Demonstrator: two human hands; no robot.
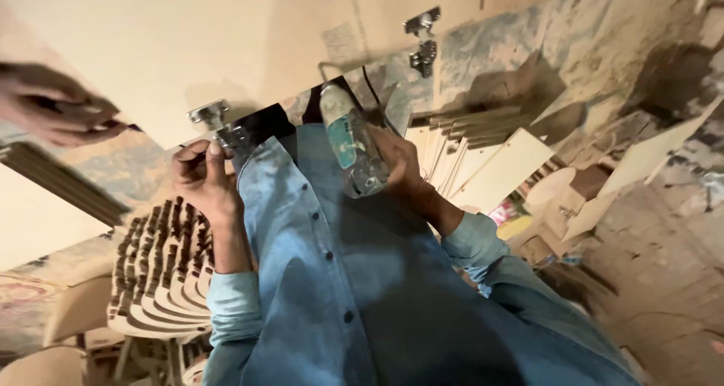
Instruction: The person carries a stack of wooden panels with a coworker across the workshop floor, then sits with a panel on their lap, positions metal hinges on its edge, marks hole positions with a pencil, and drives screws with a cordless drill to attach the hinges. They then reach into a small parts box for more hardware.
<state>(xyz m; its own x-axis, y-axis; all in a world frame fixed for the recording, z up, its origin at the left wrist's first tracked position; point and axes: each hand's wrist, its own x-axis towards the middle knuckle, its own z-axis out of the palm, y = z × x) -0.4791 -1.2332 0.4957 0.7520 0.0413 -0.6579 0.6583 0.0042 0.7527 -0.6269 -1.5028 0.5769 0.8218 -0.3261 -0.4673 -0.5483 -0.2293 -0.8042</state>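
Pale wooden panel (pixel 226 47) lay before you, its silver metal hinge (pixel 210 116) just above your left hand (pixel 200 176), fingers pinched at it, while your right hand (pixel 396 163) gripped the teal-and-grey power drill (pixel 348 141), long axis pointing toward the panel edge.

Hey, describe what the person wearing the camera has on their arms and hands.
Both hands, the left hand and the right hand, are bare: no gloves show. Each arm wears a light blue denim-like shirt sleeve, rolled or pushed up to the forearm, the left sleeve and the right sleeve. The shirt has dark buttons.
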